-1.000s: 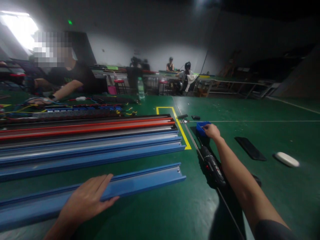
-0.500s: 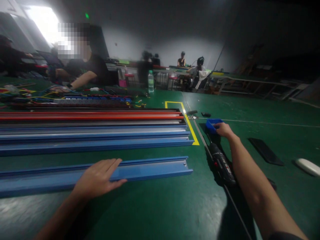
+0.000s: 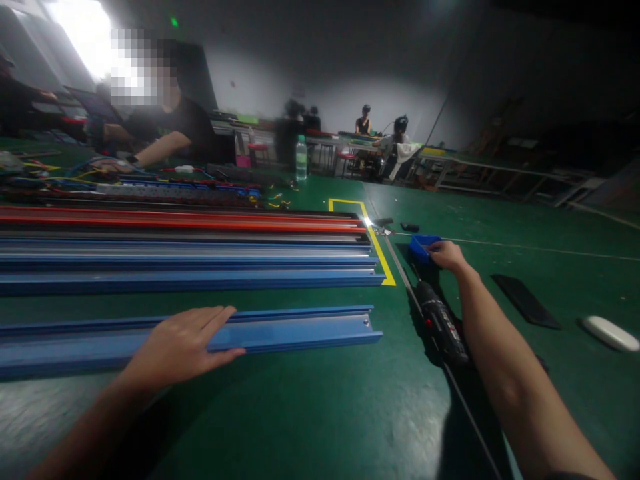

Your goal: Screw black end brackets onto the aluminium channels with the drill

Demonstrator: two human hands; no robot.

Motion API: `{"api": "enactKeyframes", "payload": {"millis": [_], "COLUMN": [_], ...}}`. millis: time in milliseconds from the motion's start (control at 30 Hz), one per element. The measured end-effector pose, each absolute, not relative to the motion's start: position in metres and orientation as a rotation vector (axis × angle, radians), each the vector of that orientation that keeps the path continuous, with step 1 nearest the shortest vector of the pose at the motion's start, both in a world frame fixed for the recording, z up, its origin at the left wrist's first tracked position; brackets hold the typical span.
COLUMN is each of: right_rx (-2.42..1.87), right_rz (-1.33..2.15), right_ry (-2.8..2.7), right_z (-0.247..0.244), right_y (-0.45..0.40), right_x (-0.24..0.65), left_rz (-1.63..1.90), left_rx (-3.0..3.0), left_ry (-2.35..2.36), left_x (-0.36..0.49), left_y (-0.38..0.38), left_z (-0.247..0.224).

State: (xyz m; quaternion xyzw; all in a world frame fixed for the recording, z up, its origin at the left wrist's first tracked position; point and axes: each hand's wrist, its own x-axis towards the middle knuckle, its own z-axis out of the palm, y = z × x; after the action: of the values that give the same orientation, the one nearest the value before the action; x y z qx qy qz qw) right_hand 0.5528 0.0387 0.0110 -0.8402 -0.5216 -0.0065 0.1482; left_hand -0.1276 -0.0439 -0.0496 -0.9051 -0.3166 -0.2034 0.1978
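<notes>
My left hand (image 3: 183, 347) lies across a long blue metal channel (image 3: 305, 331), thumb along its near side and fingers over its far edge. A small screw or hole (image 3: 367, 323) shows near the channel's right end. At the right, my right hand (image 3: 447, 255) reaches into a small blue bin (image 3: 418, 248). Its fingertips are drawn together and partly hidden by the bin, so whatever they hold cannot be made out. Just below the bin lies a black power screwdriver (image 3: 443, 323), its bit pointing toward the bin.
More blue channels (image 3: 200, 279) and red-and-black ones (image 3: 200, 219) lie beyond. A black slab (image 3: 525, 300) and a white rounded object (image 3: 610, 333) rest at right. A co-worker (image 3: 165, 137) sits across the green table behind wiring; a bottle (image 3: 301, 160) stands at the back.
My left hand and the channel under it appear slightly further left and up in view, partly from a small camera shift. My right hand stays at the blue bin.
</notes>
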Motion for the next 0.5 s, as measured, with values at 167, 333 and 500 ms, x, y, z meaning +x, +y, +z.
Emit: {"api": "enactKeyframes", "payload": {"millis": [167, 333, 500], "right_rx": [-2.386, -2.346, -2.3], "right_rz": [-0.087, -0.152, -0.189], "right_ry": [-1.438, -1.338, -1.225], "right_z": [0.012, 0.014, 0.019], "right_y": [0.039, 0.036, 0.035], "right_x": [0.547, 0.542, 0.537], "left_rz": [-0.583, -0.481, -0.442], "left_rx": [-2.572, -2.562, -2.541], "left_ry": [-1.029, -1.179, -1.306], "left_x": [-0.146, -0.174, -0.177], "left_y": [-0.04, -0.032, -0.03], "left_z": [-0.054, -0.058, -0.056]}}
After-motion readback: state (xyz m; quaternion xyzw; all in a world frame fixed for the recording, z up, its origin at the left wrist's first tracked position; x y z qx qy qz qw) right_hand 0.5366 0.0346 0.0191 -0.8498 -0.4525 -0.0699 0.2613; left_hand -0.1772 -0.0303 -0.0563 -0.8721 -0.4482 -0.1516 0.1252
